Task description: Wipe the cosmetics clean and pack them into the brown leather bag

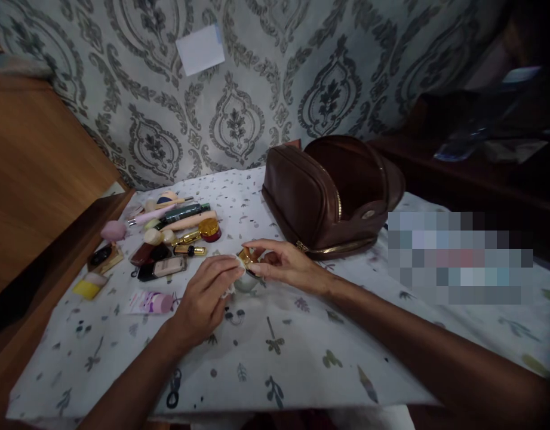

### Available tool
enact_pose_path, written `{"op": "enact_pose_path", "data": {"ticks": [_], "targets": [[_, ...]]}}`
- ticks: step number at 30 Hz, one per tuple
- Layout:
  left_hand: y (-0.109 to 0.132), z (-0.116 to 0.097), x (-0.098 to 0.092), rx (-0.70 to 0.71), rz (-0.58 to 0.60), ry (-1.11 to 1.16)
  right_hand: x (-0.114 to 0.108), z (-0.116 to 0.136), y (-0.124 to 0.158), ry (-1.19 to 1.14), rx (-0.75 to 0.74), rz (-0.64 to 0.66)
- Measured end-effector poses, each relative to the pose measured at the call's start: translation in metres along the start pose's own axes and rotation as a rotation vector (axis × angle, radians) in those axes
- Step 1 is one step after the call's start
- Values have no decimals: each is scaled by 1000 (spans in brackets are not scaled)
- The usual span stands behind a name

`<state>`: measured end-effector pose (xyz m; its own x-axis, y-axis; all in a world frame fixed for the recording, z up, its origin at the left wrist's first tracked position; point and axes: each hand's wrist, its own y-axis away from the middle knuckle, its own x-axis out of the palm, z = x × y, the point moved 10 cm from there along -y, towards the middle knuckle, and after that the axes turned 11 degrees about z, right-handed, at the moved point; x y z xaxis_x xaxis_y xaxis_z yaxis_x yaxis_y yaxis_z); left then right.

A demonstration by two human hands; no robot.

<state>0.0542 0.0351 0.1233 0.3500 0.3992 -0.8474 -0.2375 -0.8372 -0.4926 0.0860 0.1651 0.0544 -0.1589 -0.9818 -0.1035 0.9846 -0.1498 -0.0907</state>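
My right hand [286,263] pinches a small gold-topped container [246,258] between thumb and fingers, in front of the bag. A pale, rounded, greyish part [246,283] shows just below the gold; whether it belongs to the same container I cannot tell. Close against it from the left, my left hand [209,292] has its fingers pressed together on a crumpled white tissue [229,291], mostly hidden by the hand. Left of that hand lies a white and purple tube [149,302] with a pink cap. Behind it are a foundation bottle [162,269] and a gold-lidded jar [209,229].
A brown leather bag [301,191] stands unzipped behind my right hand. Several cosmetics, including a dark green tube [185,212] and a pink sponge [113,230], lie at the left on the patterned cloth [257,370]. A wooden panel [42,161] borders the left; blurred squares cover the right.
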Motion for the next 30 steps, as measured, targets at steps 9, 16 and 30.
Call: {"op": "enact_pose_path", "data": {"ticks": [9,16,30], "targets": [[1,16,-2,-114,39,22,-13,-21,-4,-3,123,-60],[2,17,-1,-125,37,36,-8,-15,-1,-69,93,-30],[0,-1,4,8,40,-48,-7,0,-2,79,-78,-100]]}}
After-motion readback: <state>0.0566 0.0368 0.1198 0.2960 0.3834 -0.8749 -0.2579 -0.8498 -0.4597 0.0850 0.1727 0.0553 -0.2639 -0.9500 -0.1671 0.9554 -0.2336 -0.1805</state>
